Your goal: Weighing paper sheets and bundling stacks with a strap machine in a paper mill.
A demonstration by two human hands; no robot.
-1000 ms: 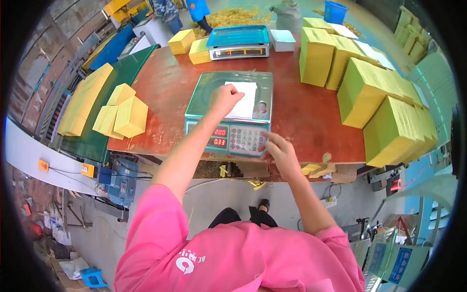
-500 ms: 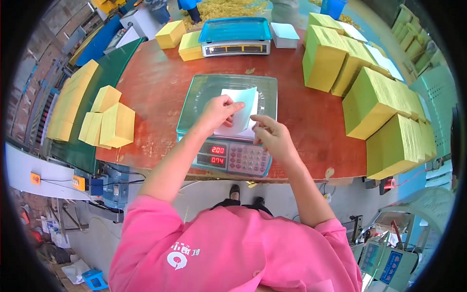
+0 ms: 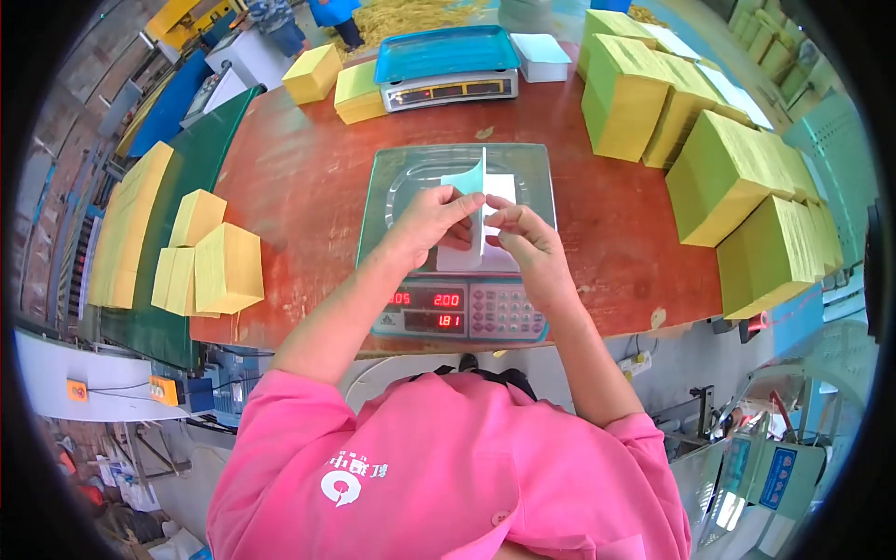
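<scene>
My left hand (image 3: pixel 432 227) is closed around a thin bundle of paper sheets (image 3: pixel 465 179), pale blue on the face, held on edge and curling at the top left. My right hand (image 3: pixel 528 245) meets the bundle's right edge with bent fingers. Whatever lies between those fingertips is hidden. Below both hands, a stack of white paper (image 3: pixel 502 262) rests on the clear platform of a digital scale (image 3: pixel 385 201) with a lit red display and a keypad.
Yellow paper blocks (image 3: pixel 627 98) line the table's right side, some topped with pale sheets. More yellow blocks (image 3: pixel 229 268) stand on the left. Behind are a second scale (image 3: pixel 448 58) with a blue tray and a pale stack (image 3: pixel 539 59). People stand beyond the red table (image 3: pixel 299 168).
The paper bundle has turned from lying tilted to standing on edge. My right fingers have come in from beside it to its edge. The scale's display reading has changed.
</scene>
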